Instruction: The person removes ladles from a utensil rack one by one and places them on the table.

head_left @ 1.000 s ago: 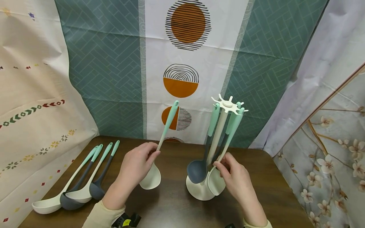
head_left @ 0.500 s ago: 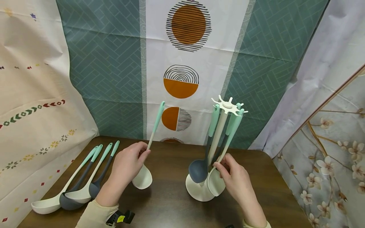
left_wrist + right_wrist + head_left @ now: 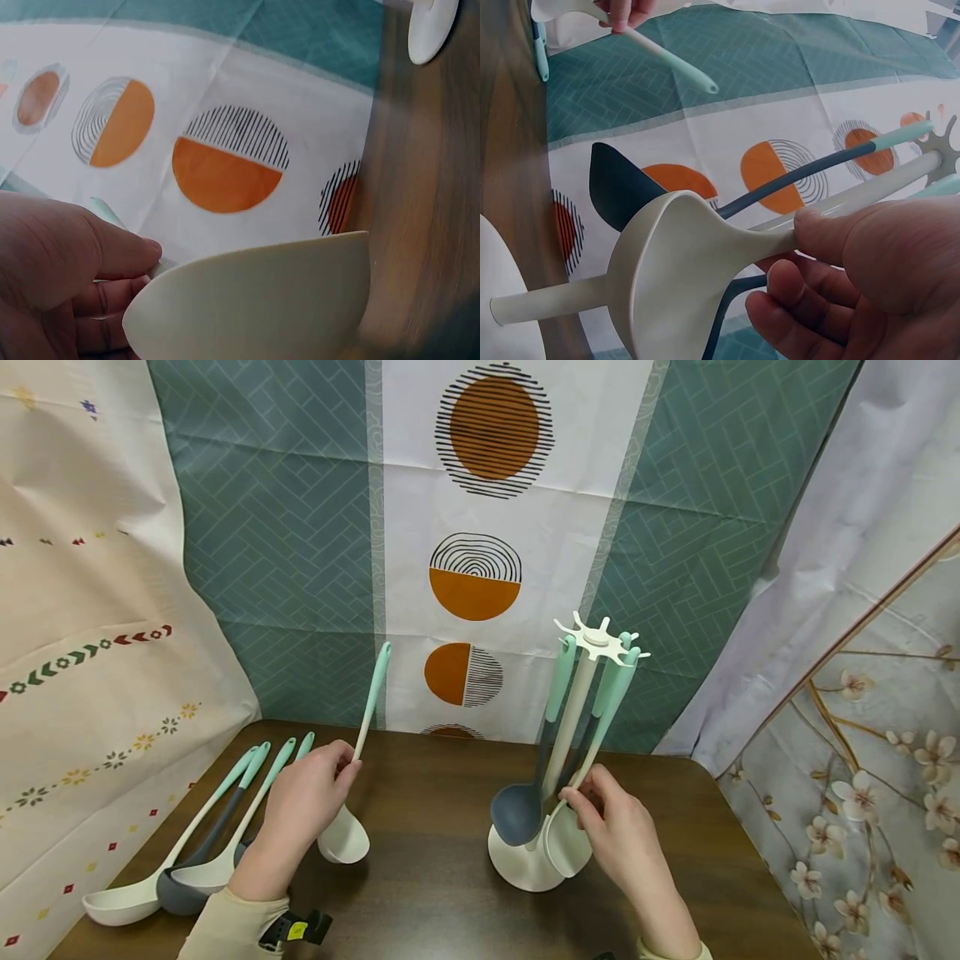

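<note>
A cream ladle with a mint handle [image 3: 347,838] is held off the table by my left hand [image 3: 306,802], whose thumb and fingers pinch its shaft; its bowl hangs low and its handle leans up to the right. In the left wrist view the bowl fills the lower middle. With my right hand [image 3: 617,822] I pinch the neck of another cream ladle [image 3: 567,845], which hangs from the white utensil stand [image 3: 504,867]. Beside it on the stand hangs a dark grey ladle [image 3: 516,815]. Another dark-shafted utensil hangs behind, its head hidden.
Several cream and dark grey ladles [image 3: 127,902] lie overlapping at the table's left side, handles toward the back. My left forearm partly covers them. A patterned cloth backdrop [image 3: 472,577] stands behind the brown table [image 3: 442,827].
My left hand has moved left with its ladle, toward the ladles lying there, and the ladle has become more upright. My right hand stays at the stand, still pinching the hanging ladle.
</note>
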`<act>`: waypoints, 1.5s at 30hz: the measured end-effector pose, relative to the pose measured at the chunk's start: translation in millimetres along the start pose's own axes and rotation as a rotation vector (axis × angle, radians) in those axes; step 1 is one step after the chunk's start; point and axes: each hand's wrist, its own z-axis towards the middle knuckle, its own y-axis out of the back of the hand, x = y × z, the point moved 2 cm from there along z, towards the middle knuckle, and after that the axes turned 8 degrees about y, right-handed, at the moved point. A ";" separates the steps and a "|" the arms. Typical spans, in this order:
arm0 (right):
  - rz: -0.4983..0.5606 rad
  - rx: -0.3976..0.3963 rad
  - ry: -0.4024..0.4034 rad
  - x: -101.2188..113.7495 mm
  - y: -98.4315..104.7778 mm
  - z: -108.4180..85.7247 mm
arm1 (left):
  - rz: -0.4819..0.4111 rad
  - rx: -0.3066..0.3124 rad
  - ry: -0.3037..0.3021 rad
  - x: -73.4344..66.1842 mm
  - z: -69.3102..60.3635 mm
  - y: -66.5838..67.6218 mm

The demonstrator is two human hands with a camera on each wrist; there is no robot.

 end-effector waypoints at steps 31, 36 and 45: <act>0.020 0.022 -0.013 0.7 -0.2 0.3 | 0.142 0.255 0.144 60.0 7.9 -9.2; 0.023 0.019 -0.004 0.6 -0.4 -0.2 | 0.164 0.302 0.158 66.1 8.8 -11.6; 0.029 0.019 0.003 0.4 -1.1 -0.1 | 0.175 0.330 0.163 75.5 9.2 -15.7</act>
